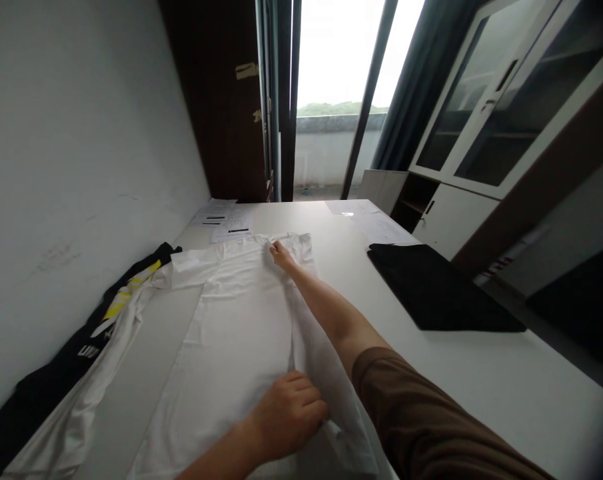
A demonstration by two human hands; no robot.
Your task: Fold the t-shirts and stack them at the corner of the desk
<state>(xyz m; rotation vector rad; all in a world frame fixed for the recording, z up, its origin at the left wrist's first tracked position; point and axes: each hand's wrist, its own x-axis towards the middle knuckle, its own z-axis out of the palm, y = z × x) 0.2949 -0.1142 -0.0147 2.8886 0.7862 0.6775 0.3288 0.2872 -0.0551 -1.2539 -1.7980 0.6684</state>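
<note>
A white shirt (241,320) lies spread on the table, its collar end away from me and one sleeve stretched out to the left. Its right side is turned over in a long fold running toward me. My right hand (280,255) is closed on the shirt's cloth near the collar, with the arm reached far forward. Close to me, my left hand (294,410) is curled shut on the lower part of the folded edge. The fingertips of both hands are partly hidden.
Along the left wall lies a black garment with yellow print (126,293), with white cloth beside it. A folded black cloth (441,287) rests on the white table (381,280) at the right. Papers (231,223) with pens lie at the far left, and more sheets (371,220) at the far right.
</note>
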